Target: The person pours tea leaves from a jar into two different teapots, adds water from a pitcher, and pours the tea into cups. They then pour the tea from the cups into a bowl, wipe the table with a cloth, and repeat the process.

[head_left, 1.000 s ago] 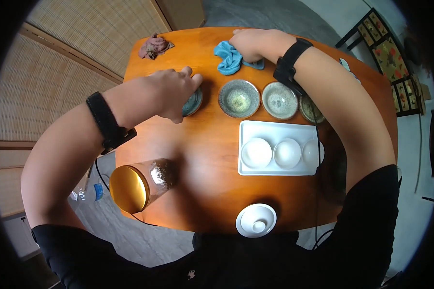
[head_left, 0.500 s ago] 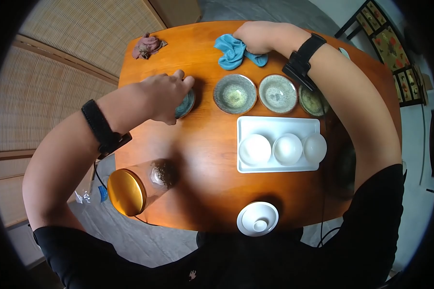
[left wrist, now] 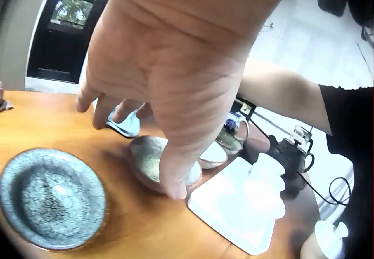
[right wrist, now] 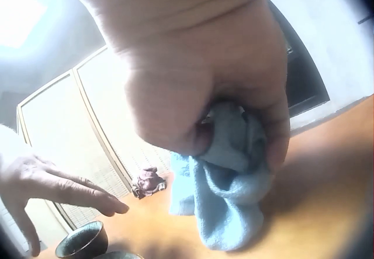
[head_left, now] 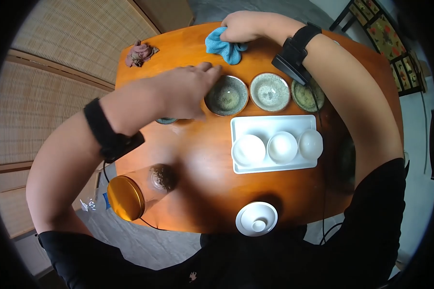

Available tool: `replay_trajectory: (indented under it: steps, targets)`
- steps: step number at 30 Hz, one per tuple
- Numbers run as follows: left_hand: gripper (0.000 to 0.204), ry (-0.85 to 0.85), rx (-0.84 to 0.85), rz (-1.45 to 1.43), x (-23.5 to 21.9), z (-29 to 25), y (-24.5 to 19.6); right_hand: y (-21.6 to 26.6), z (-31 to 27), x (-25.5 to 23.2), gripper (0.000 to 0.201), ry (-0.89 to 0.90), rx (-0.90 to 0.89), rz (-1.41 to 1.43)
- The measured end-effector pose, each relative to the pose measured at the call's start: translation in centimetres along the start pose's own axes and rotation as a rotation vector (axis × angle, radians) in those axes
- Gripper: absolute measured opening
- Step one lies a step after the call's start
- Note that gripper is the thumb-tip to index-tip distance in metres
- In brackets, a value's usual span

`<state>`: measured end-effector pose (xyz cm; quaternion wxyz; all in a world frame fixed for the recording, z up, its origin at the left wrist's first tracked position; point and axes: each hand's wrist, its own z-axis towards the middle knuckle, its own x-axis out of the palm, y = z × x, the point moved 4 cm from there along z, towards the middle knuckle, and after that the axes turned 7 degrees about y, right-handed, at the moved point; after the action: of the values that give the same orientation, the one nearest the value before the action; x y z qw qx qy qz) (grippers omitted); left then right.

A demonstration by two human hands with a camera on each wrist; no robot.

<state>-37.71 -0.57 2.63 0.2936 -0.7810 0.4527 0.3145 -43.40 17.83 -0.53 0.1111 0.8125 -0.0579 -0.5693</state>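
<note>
Blue cloth (head_left: 226, 46): pinched between thumb and curled fingers of the right hand (head_left: 243, 27), spilling out below it over the far side of the counter (head_left: 183, 48). Left hand (head_left: 188, 91): loosely spread, gripping nothing, just beside the grey-green bowl (head_left: 228, 97); whether touching its rim, cannot tell.

The left hand (head_left: 188, 92) extends its fingers; the right hand (head_left: 242, 27) grips.

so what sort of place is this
Probably a tea room or a home's tea corner: speckled bowls and a white lidded gaiwan stand on a wooden table, with a woven folding screen beside it.
</note>
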Motion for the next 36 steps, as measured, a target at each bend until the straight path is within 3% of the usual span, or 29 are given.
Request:
replay_trajectory:
  steps: [2, 6, 11, 15, 17, 20, 24, 28, 29, 32, 36]
  targets:
    - [0.105, -0.042, 0.06, 0.092, 0.6, 1.6, -0.9, 0.2, -0.9, -0.3, 0.033, 0.019, 0.054, 0.099]
    - [0.104, -0.18, 0.127, 0.272, 2.0, 3.8, -0.5, -0.4, -0.5, -0.2, 0.032, -0.002, -0.017, -0.074]
    - [0.1, -0.093, 0.165, 0.154, 1.8, 4.5, -1.2, -0.6, -1.2, 0.3, 0.03, -0.153, -0.119, -0.066]
    - [0.091, -0.023, 0.12, 0.134, 1.2, 4.2, -1.6, -0.1, -0.8, 0.3, 0.034, -0.176, -0.148, -0.052]
    - [0.088, -0.065, 0.134, 0.147, 0.4, 2.7, -1.8, 0.1, 0.5, 0.7, 0.035, -0.176, -0.18, -0.057]
    - [0.085, -0.123, 0.094, 0.138, -1.0, -0.6, -1.2, 1.6, 2.0, 2.4, 0.032, -0.045, -0.13, -0.219]
    - [0.082, -0.216, -0.036, 0.141, -3.6, -5.5, -0.5, 3.6, 2.4, 5.6, 0.025, 0.012, -0.147, -0.228]
    - [0.068, -0.409, -0.065, 0.167, -3.6, -8.4, 1.2, 7.1, 0.2, 5.8, 0.022, 0.203, -0.356, -0.208]
    - [0.088, -0.27, -0.181, 0.111, -3.9, -8.8, 1.4, 7.8, -0.6, 5.8, 0.024, 0.267, -0.366, -0.157]
    - [0.094, -0.289, -0.193, 0.136, -3.3, -9.4, 2.4, 8.6, -2.2, 7.7, 0.028, 0.41, -0.587, -0.062]
    - [0.088, -0.347, -0.155, 0.16, -2.1, -9.5, 3.5, 8.6, -2.7, 8.0, 0.039, 0.432, -0.545, -0.05]
